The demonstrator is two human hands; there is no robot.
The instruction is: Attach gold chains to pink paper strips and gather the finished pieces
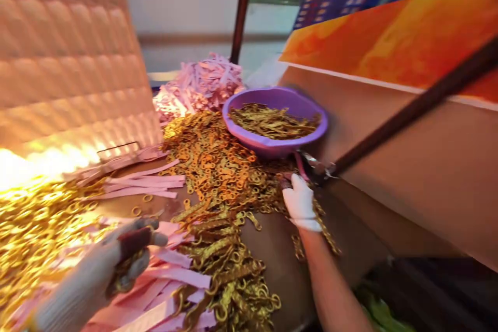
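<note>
Right hand [300,203]: gloved, just below bowl [249,135]; fingers closed on pink-handled tool [311,166], which lies against bowl's underside.
Left hand [105,270]: gloved, blurred, well left of and below bowl; fingers curled round few gold rings [126,280].
Heap [218,176] of rings on surface [276,249], touching bowl's left side; more inside bowl.
Pink strips [143,182] left of heap.

Only one view here, worn on the head, looking forward and down across the table [272,249], tilted sideways a bit. Pretty close in: left hand [97,275] and right hand [300,202] sit low in frame, blurry.
</note>
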